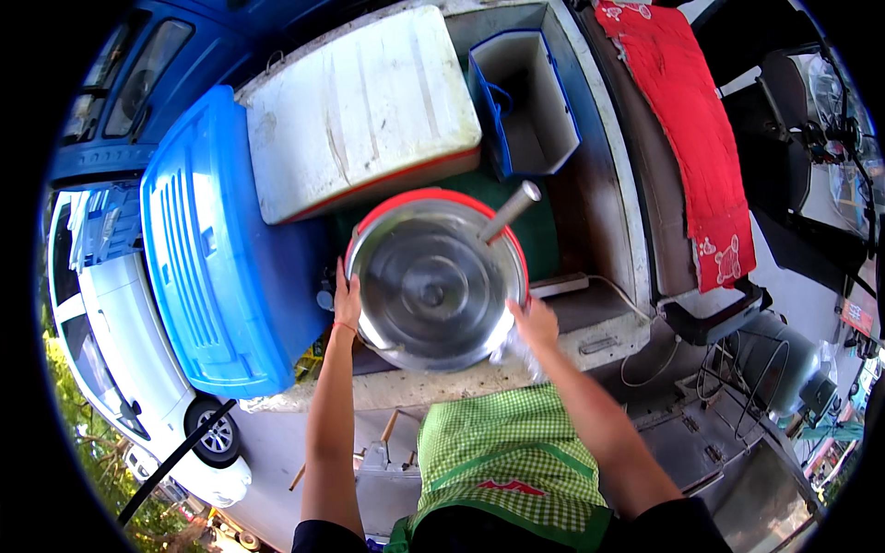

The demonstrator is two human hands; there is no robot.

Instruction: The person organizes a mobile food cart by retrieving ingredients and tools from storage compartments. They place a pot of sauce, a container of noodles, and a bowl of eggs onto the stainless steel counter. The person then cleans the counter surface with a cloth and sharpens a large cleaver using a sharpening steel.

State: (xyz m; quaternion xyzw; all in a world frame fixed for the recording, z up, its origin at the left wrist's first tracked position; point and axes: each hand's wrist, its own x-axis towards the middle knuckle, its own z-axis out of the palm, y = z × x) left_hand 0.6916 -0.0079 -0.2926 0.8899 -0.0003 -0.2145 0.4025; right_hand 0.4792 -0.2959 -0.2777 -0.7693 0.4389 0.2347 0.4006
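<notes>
A large round stainless steel basin (pixel 431 295) with concentric rings in its middle is between my hands. Around its far and right sides shows a red rim (pixel 426 194); whether that belongs to a separate container below, I cannot tell. From its far right edge a metal handle (pixel 511 212) sticks up at a slant. My left hand (pixel 348 297) grips the left edge, its fingers along the outside. My right hand (pixel 535 323) holds the right edge, with some clear plastic (pixel 522 356) just below it.
The basin is over a vehicle's cargo bed. Beyond it lie a white cooler box (pixel 364 111), a blue plastic bin (pixel 217 249) and an open blue-edged bag (pixel 525 101). A red cloth (pixel 687 129) covers a seat at right; a white cable (pixel 627 300) runs near the bed's edge (pixel 608 343).
</notes>
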